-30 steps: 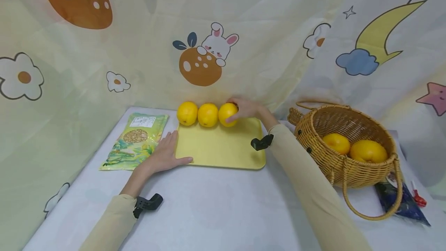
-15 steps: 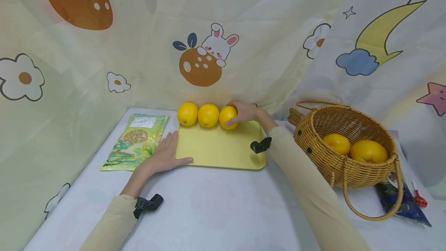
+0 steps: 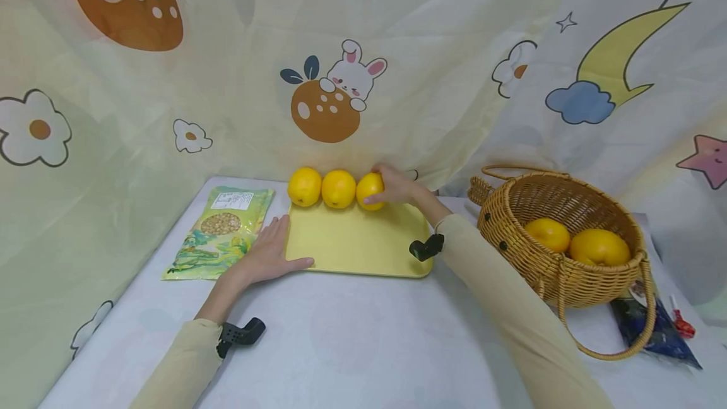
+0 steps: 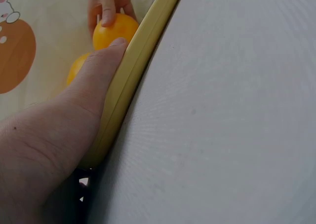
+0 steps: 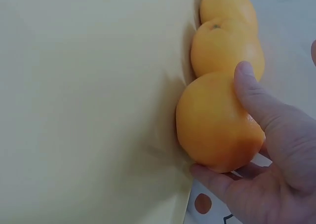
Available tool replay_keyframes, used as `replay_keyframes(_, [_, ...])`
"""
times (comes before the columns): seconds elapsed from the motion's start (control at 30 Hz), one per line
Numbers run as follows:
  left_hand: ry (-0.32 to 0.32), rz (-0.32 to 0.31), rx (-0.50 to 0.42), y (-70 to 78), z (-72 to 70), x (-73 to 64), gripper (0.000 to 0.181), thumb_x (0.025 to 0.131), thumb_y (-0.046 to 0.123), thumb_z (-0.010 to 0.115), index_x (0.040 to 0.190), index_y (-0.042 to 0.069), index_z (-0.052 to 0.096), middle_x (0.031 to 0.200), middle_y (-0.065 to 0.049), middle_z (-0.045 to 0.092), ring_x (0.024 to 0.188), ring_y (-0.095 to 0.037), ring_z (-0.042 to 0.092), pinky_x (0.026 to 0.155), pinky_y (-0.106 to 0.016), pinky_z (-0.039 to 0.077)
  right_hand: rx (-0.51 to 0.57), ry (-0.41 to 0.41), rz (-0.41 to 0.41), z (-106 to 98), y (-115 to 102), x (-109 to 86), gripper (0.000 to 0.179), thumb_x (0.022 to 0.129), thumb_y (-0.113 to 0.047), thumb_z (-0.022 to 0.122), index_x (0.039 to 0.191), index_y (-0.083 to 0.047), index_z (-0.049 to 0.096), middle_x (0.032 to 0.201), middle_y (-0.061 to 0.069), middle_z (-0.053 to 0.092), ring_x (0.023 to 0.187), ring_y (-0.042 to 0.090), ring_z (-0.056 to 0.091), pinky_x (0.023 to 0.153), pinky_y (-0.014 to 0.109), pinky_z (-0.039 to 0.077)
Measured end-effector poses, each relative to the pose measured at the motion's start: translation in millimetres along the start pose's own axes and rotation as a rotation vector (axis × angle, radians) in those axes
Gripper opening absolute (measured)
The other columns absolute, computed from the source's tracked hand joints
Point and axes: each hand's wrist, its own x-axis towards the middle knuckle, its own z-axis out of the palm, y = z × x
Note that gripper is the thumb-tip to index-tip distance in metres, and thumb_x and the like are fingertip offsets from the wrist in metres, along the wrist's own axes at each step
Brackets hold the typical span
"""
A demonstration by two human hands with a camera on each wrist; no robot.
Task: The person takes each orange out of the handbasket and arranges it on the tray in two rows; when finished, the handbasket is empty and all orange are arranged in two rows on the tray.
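Three oranges stand side by side along the back edge of a yellow tray: a left orange, a middle orange and a right orange. My right hand grips the right orange from its right side, with thumb and fingers round it in the right wrist view. That orange sits close against its neighbour. At the tray's left side lies my left hand, fingers extended along the edge. Its thumb rests along the tray's front rim.
Left of the tray lies a green and yellow packet, partly behind my left hand. A wicker basket holding two more yellow-orange fruits stands on the right. Under its handle is a dark blue bag beside a small red item. A printed curtain hangs directly behind.
My right hand and the right orange have shifted very slightly toward me. The left hand, the tray and the other oranges stay in place.
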Motion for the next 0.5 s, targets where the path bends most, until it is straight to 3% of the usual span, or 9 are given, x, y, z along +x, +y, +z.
replay_keyframes(0.17, [0.002, 0.006, -0.008, 0.9, 1.1, 0.3, 0.130, 0.073, 0.080, 0.057, 0.154, -0.001, -0.003, 0.163, -0.021, -0.002, 0.152, -0.039, 0.001, 0.123, -0.056, 0.006, -0.048, 0.018, -0.027, -1, -1, -3.3, 0.074, 0.083, -0.032, 0.076, 0.135, 0.005, 0.038, 0.132, 0.021, 0.047, 0.121, 0.034, 0.044, 0.109, 0.045, 0.037])
replay_keyframes(0.3, [0.001, 0.013, -0.015, 1.9, 0.8, -0.2, 0.129, 0.074, 0.080, 0.058, 0.154, -0.002, -0.002, 0.163, -0.022, -0.002, 0.151, -0.040, 0.001, 0.123, -0.056, 0.007, -0.087, 0.061, -0.013, -1, -7, -11.3, 0.083, 0.083, -0.034, 0.076, 0.142, 0.003, 0.032, 0.142, 0.025, 0.039, 0.131, 0.037, 0.039, 0.115, 0.047, 0.033])
replay_keyframes(0.4, [-0.003, 0.008, -0.010, 2.1, 0.1, -0.7, 0.129, 0.074, 0.080, 0.058, 0.154, -0.002, -0.002, 0.163, -0.022, -0.002, 0.151, -0.040, 0.001, 0.123, -0.056, 0.007, -0.180, 0.141, -0.039, 2, -21, -28.9, 0.087, 0.083, -0.033, 0.077, 0.146, 0.002, 0.029, 0.147, 0.028, 0.032, 0.135, 0.041, 0.037, 0.115, 0.050, 0.034])
replay_keyframes(0.5, [-0.002, -0.003, -0.004, 1.7, -1.0, -0.9, 0.129, 0.074, 0.080, 0.058, 0.154, -0.002, -0.002, 0.163, -0.022, -0.001, 0.151, -0.040, 0.001, 0.123, -0.056, 0.007, -0.294, 0.201, -0.143, 7, -44, -61.7, 0.082, 0.083, -0.031, 0.077, 0.144, 0.002, 0.034, 0.145, 0.028, 0.035, 0.130, 0.042, 0.043, 0.110, 0.051, 0.042])
